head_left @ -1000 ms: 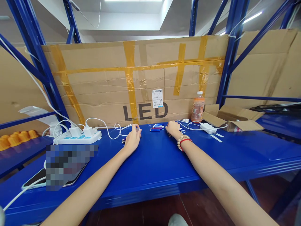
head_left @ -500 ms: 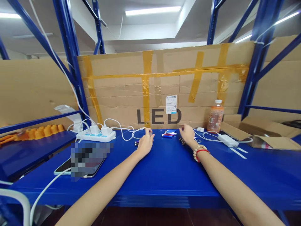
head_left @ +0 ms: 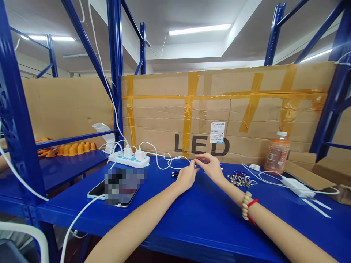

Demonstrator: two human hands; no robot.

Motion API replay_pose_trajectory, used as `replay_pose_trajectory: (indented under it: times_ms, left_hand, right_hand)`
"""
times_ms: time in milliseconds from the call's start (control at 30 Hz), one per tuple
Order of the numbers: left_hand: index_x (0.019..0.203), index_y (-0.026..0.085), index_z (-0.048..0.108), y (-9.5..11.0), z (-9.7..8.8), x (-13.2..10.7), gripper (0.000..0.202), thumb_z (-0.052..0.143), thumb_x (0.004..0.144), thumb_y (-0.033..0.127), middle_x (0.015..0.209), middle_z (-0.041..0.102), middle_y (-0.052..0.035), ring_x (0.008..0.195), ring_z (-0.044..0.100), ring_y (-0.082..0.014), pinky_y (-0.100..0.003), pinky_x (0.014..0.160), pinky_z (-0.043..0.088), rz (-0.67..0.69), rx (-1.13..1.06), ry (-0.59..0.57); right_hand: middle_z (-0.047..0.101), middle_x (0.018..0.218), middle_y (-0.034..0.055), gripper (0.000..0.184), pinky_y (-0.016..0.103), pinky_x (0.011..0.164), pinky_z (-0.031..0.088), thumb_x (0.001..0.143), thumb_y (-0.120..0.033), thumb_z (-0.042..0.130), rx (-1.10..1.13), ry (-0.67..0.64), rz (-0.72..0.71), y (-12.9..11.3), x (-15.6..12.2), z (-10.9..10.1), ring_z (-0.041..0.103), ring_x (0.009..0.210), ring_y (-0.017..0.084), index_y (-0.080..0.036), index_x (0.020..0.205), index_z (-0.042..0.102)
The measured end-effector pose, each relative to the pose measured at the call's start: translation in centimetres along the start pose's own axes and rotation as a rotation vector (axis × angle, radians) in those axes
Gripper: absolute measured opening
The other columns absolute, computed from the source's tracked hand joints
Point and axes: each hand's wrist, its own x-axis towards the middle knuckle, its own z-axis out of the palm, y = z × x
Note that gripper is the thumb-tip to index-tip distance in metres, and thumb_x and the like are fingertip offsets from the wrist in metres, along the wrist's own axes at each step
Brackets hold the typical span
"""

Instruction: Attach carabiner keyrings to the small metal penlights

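Note:
My left hand [head_left: 187,178] is closed over the blue shelf top [head_left: 204,208], its fingertips pinched around something too small to make out. Touching or nearly touching them are the fingertips of my right hand [head_left: 211,167], also in a pinch, and whatever lies between is hidden. Beside my left hand lies a short dark purple and silver cylinder [head_left: 175,173]. A pile of small metal parts [head_left: 240,179], some with blue pieces, rests to the right of my right wrist. The slim blue and white sticks behind my right hand are mostly covered by it.
On the left are a white power strip [head_left: 128,159] and phones [head_left: 95,190], partly pixelated, with cables. An orange-tinted bottle [head_left: 277,153], a white adapter [head_left: 298,187] and an open cardboard box [head_left: 308,176] stand right. A tall cardboard panel [head_left: 161,120] backs the shelf.
My right hand has left the metal pile and moved left to meet my left hand's fingertips. The pile is now uncovered, the sticks mostly hidden. The view has shifted left.

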Motion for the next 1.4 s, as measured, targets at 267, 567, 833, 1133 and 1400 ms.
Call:
replay_pose_trajectory:
  times_ms: [267,567,833,1133,1400]
  left_hand:
    - [0.077,0.017,0.052,-0.5,0.3,0.3,0.026,0.029,0.085,0.026,0.075,0.061,-0.0068,0.072,0.058,-0.0207,-0.03,0.066,0.042,0.044,0.001,-0.036]
    - [0.091,0.023,0.049,-0.5,0.5,0.3,0.024,0.028,0.087,0.032,0.077,0.059,-0.0003,0.071,0.056,-0.0166,-0.026,0.063,0.04,0.161,-0.045,-0.087]
    - [0.096,0.021,0.042,-1.1,1.1,0.5,0.02,0.029,0.086,0.033,0.081,0.055,-0.0014,0.075,0.054,-0.0164,-0.028,0.067,0.04,0.101,-0.198,-0.067]
    - [0.095,0.02,0.039,-0.8,1.4,0.2,0.017,0.03,0.086,0.031,0.063,0.046,0.0031,0.061,0.049,-0.0134,-0.028,0.063,0.041,0.066,-0.298,-0.023]
    - [0.094,0.019,0.038,-0.1,1.4,0.0,0.014,0.03,0.086,0.028,0.066,0.047,0.0022,0.063,0.049,-0.0133,-0.028,0.065,0.041,0.083,-0.296,-0.011]
  right_hand:
    - [0.065,0.08,0.0063,0.018,0.027,0.06,0.049,0.066,-0.033,0.06,-0.005,-0.111,0.038,0.1,-1.0,0.0,0.06,0.072,0.018,-0.017,0.074,0.066]
    - [0.067,0.084,0.007,0.027,0.028,0.064,0.048,0.056,-0.033,0.068,0.258,0.019,0.427,3.0,-2.1,-1.4,0.061,0.073,0.017,-0.015,0.077,0.068]
    - [0.067,0.078,0.0047,0.022,0.022,0.06,0.048,0.059,-0.021,0.069,0.581,-0.069,0.69,2.3,-2.7,-1.5,0.058,0.06,0.009,-0.019,0.08,0.069]
    - [0.067,0.083,0.0043,0.022,0.022,0.068,0.049,0.064,-0.014,0.064,0.666,-0.121,0.657,1.4,-2.7,-1.5,0.058,0.066,0.009,-0.019,0.085,0.069]
    - [0.066,0.089,0.0038,0.019,0.019,0.059,0.047,0.066,-0.022,0.064,0.602,-0.037,0.695,1.4,-2.4,-2.0,0.057,0.065,0.008,-0.02,0.085,0.069]
